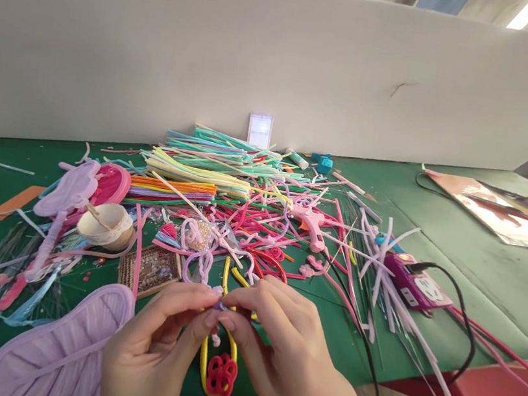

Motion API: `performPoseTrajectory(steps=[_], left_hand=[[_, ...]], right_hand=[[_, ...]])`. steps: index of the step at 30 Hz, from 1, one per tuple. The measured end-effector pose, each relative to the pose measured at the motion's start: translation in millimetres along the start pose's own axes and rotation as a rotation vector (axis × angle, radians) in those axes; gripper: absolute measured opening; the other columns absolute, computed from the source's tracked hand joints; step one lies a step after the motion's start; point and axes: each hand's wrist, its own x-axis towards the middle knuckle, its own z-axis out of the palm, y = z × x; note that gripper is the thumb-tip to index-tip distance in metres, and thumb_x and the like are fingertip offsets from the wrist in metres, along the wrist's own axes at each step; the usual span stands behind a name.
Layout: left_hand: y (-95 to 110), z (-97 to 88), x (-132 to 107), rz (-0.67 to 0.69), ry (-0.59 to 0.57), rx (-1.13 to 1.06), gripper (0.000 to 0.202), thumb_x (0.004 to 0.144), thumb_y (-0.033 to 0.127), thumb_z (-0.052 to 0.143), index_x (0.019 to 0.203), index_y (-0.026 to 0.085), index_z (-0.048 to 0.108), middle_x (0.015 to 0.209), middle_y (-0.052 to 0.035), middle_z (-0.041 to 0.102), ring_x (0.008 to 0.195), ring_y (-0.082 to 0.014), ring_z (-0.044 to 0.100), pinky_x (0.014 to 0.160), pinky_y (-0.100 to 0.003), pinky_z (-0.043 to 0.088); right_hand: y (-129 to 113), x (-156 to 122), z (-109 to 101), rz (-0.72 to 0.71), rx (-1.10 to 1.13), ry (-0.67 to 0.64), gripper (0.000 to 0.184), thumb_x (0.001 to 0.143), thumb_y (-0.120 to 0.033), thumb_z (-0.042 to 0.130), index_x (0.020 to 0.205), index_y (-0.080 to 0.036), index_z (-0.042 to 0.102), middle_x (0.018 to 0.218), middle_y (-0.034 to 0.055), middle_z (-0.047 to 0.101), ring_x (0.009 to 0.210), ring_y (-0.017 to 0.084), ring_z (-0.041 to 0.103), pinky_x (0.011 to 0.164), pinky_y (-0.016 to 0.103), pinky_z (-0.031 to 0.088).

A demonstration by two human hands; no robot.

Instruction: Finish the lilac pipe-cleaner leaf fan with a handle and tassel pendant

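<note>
Near the front edge of the table, my left hand (pixel 152 346) and my right hand (pixel 284 352) meet fingertip to fingertip. Both are closed in a pinch on one small purple piece (pixel 219 306), mostly covered by the fingers; it may be pipe cleaner. Beneath them a yellow pipe cleaner loop (pixel 203 363) lies on the table with a red looped flower (pixel 221 375) at its lower end. Just beyond the fingers is a lilac pipe cleaner bow (pixel 204 263). To the left of my left hand rests a large lilac wing-like shape (pixel 58 352).
Bundled pipe cleaners (pixel 199 172) spread across the green table (pixel 374 181). A pink glue gun (pixel 309 224) lies among them, its black cord running past my right hand. A purple power strip (pixel 413 284) sits at right. At left stand a paper cup (pixel 107 226) and a bead tray (pixel 150 270).
</note>
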Motion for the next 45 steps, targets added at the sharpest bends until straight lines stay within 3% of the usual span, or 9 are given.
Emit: performPoseTrajectory(steps=[5, 11, 15, 21, 30, 34, 40, 45], left_hand=[[1.0, -1.8, -0.2, 0.017, 0.023, 0.037, 0.007, 0.072, 0.028, 0.080, 0.078, 0.031, 0.077, 0.088, 0.0030, 0.072, 0.082, -0.0145, 0.068, 0.077, -0.019, 0.057], [-5.1, -4.6, -1.3, 0.083, -0.016, 0.043, 0.007, 0.074, 0.026, 0.079, 0.079, 0.030, 0.076, 0.087, 0.0037, 0.073, 0.082, -0.0134, 0.069, 0.075, -0.018, 0.058], [-7.0, -5.3, 0.1, 0.112, 0.009, 0.062, 0.017, 0.079, 0.025, 0.074, 0.093, 0.035, 0.076, 0.093, 0.0051, 0.073, 0.077, -0.0098, 0.070, 0.067, -0.013, 0.058], [0.3, -11.5, 2.7, 0.216, -0.166, 0.178, 0.013, 0.083, 0.022, 0.069, 0.087, 0.032, 0.075, 0.086, 0.0052, 0.071, 0.073, -0.0080, 0.068, 0.065, -0.010, 0.056], [-8.3, -19.2, 6.5, 0.223, -0.286, 0.245, 0.013, 0.083, 0.020, 0.069, 0.087, 0.032, 0.073, 0.084, 0.0051, 0.071, 0.079, -0.0102, 0.068, 0.071, -0.013, 0.055], [-5.9, -19.4, 5.3, 0.099, -0.293, 0.168, 0.004, 0.083, 0.025, 0.070, 0.080, 0.028, 0.070, 0.081, 0.0036, 0.067, 0.075, -0.0104, 0.065, 0.067, -0.013, 0.053], [-9.0, -21.2, 3.6, -0.336, -0.352, -0.120, 0.021, 0.079, 0.040, 0.074, 0.076, 0.021, 0.067, 0.064, 0.0047, 0.054, 0.052, -0.0064, 0.050, 0.050, -0.014, 0.041], [-10.5, -17.4, 4.6, -0.465, -0.339, -0.247, 0.026, 0.066, 0.036, 0.084, 0.071, 0.018, 0.066, 0.063, 0.0051, 0.055, 0.048, -0.0055, 0.049, 0.048, -0.016, 0.038]], right_hand=[[-2.8, -0.4, -1.1, 0.040, 0.029, -0.023, 0.013, 0.094, -0.018, 0.055, 0.104, -0.013, 0.062, 0.075, 0.0047, 0.068, 0.065, 0.015, 0.058, 0.059, 0.028, 0.045], [-0.9, -0.2, -0.9, 0.062, 0.121, 0.011, 0.013, 0.091, -0.013, 0.056, 0.101, -0.013, 0.064, 0.080, 0.0056, 0.071, 0.067, 0.013, 0.061, 0.060, 0.024, 0.047], [-0.2, -0.2, -3.3, 0.098, 0.117, 0.009, 0.013, 0.089, -0.012, 0.058, 0.100, -0.013, 0.065, 0.079, 0.0053, 0.070, 0.068, 0.014, 0.061, 0.061, 0.023, 0.048], [2.0, -3.1, -1.9, 0.103, 0.099, -0.041, 0.007, 0.090, -0.013, 0.058, 0.092, -0.015, 0.064, 0.076, 0.0039, 0.069, 0.066, 0.014, 0.059, 0.060, 0.024, 0.045], [1.9, -4.6, -0.3, 0.085, 0.002, -0.155, 0.012, 0.092, -0.014, 0.056, 0.087, -0.013, 0.067, 0.072, 0.0047, 0.066, 0.064, 0.016, 0.055, 0.058, 0.027, 0.043], [1.6, -4.8, -1.3, 0.110, 0.070, -0.133, 0.012, 0.092, -0.017, 0.060, 0.100, -0.012, 0.067, 0.078, 0.0057, 0.069, 0.069, 0.015, 0.060, 0.060, 0.026, 0.047], [3.4, -6.2, -4.1, 0.006, 0.100, -0.097, 0.016, 0.092, -0.014, 0.060, 0.104, -0.016, 0.070, 0.078, 0.0059, 0.067, 0.066, 0.014, 0.059, 0.058, 0.025, 0.048], [5.3, -7.1, -1.9, -0.022, 0.073, -0.060, 0.014, 0.091, -0.012, 0.059, 0.101, -0.014, 0.070, 0.077, 0.0059, 0.067, 0.064, 0.013, 0.059, 0.056, 0.024, 0.047]])
